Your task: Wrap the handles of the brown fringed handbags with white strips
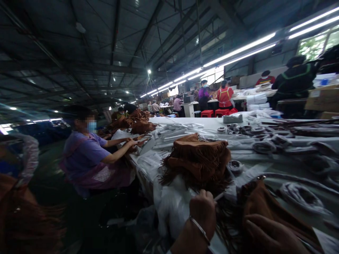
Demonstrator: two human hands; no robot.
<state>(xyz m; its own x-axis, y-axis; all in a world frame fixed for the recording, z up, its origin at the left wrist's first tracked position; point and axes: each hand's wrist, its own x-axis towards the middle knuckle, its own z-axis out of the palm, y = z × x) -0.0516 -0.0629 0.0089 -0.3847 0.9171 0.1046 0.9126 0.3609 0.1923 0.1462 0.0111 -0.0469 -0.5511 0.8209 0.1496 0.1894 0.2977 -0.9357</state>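
Observation:
My left hand (202,211), with a silver bangle at the wrist, is closed in a fist beside the table edge. A thin pale strip (219,196) juts out next to its fingers; whether the fist grips it is hard to see. At the lower right, my right hand (270,234) bends its fingers over a brown suede-like bag (261,199) with metal hardware at its top corner. The thumb and underside of that hand are hidden. Dark fringe hangs between my hands. Just beyond my left hand lies a pile of brown fringed bags (198,155).
Clear plastic wrapping (172,201) drapes over the near table edge. Wrapped strap coils (302,199) and white-wrapped strips cover the worktop. A masked co-worker (90,151) sits at the left, both hands on brown pieces. More brown fringed material (29,218) hangs at the lower left.

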